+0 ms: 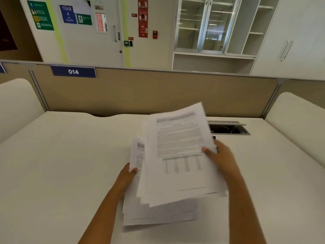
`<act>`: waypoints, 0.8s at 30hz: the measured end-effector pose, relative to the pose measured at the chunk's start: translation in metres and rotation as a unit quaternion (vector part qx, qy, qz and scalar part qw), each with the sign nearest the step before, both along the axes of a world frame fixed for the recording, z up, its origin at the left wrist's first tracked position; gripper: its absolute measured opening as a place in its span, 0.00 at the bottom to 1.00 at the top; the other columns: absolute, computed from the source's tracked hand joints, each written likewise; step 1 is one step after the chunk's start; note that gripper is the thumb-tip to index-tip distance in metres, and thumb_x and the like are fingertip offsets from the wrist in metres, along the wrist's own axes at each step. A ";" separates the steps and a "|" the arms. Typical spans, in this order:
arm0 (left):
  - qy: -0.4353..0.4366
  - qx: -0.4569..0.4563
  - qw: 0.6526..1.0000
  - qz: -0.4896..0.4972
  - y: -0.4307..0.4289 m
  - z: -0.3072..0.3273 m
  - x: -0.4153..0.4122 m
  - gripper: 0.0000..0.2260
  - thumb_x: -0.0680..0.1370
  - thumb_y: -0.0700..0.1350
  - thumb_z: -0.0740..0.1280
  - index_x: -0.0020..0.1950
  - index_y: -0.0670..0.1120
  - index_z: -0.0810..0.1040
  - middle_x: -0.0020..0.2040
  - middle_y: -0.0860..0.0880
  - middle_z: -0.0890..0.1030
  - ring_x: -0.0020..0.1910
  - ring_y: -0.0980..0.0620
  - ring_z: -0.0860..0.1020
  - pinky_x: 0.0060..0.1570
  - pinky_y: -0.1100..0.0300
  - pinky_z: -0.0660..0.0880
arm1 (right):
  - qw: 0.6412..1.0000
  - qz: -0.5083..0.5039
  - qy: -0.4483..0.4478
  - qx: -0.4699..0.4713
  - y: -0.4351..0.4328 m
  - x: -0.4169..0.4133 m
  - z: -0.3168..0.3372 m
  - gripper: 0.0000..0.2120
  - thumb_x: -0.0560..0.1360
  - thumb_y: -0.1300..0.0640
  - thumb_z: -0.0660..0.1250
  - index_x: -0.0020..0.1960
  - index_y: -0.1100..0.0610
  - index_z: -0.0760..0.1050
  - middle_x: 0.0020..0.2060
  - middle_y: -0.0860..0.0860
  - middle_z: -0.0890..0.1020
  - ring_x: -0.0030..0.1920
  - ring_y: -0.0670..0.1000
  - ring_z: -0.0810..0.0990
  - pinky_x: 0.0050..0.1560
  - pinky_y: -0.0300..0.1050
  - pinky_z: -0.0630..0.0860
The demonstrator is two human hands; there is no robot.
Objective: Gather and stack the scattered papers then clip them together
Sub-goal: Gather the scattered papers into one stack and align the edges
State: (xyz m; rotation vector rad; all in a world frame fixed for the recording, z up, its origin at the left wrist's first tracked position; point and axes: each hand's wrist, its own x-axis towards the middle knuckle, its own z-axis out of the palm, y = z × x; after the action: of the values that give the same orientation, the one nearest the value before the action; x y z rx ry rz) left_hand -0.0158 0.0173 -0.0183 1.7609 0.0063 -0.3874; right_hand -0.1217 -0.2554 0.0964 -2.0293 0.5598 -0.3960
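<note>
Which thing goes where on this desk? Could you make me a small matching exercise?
1 left hand
2 right hand
3 014 sign
4 hatch

a on the partition
b sunk in the desk
c grips the right edge of the papers
d grips the left edge of the papers

Pairs: 1-d, 2-c, 3-a, 4-b.

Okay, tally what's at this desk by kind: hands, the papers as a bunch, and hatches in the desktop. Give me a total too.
hands: 2, the left hand and the right hand, both gripping paper
papers: 1 loose bunch, sheets too blurred to count
hatch: 1, open, behind the papers
total: 4
</note>
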 end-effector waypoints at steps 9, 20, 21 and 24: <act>0.008 -0.006 0.998 0.065 -0.010 -0.001 -0.001 0.25 0.81 0.55 0.48 0.73 0.43 0.61 0.71 0.42 0.68 0.69 0.43 0.68 0.68 0.51 0.63 | 0.982 -0.014 0.128 -0.137 0.072 0.027 -0.113 0.23 0.80 0.59 0.55 0.73 0.60 0.58 0.66 0.58 0.69 0.65 0.56 0.68 0.62 0.45 0.68; -0.052 -0.100 0.994 0.000 -0.001 0.005 -0.016 0.17 0.78 0.46 0.63 0.67 0.48 0.69 0.60 0.47 0.79 0.54 0.48 0.80 0.53 0.53 0.79 | 0.994 -0.012 0.104 0.022 0.050 0.021 -0.106 0.35 0.72 0.43 0.68 0.72 0.57 0.62 0.65 0.55 0.73 0.64 0.56 0.72 0.66 0.51 0.69; -0.056 -0.120 0.991 -0.006 -0.002 0.010 -0.020 0.17 0.78 0.47 0.63 0.67 0.50 0.70 0.59 0.49 0.80 0.53 0.50 0.81 0.51 0.54 0.80 | 0.991 0.010 0.068 0.116 0.047 0.016 -0.098 0.34 0.69 0.42 0.70 0.69 0.56 0.67 0.62 0.53 0.77 0.60 0.54 0.77 0.63 0.52 0.73; -0.083 -0.166 0.982 -0.016 -0.007 0.028 -0.022 0.17 0.77 0.47 0.64 0.66 0.52 0.71 0.58 0.50 0.81 0.54 0.50 0.82 0.52 0.52 0.79 | 0.964 0.079 -0.021 0.253 0.042 0.004 -0.071 0.21 0.69 0.48 0.72 0.59 0.55 0.77 0.52 0.51 0.84 0.49 0.51 0.84 0.54 0.52 0.80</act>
State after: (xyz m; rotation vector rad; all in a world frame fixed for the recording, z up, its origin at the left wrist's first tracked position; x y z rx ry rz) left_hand -0.0383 0.0099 0.0094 1.4587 -0.1958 -0.2463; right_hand -0.1174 -0.2136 0.0250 -1.5540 0.4171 -0.1754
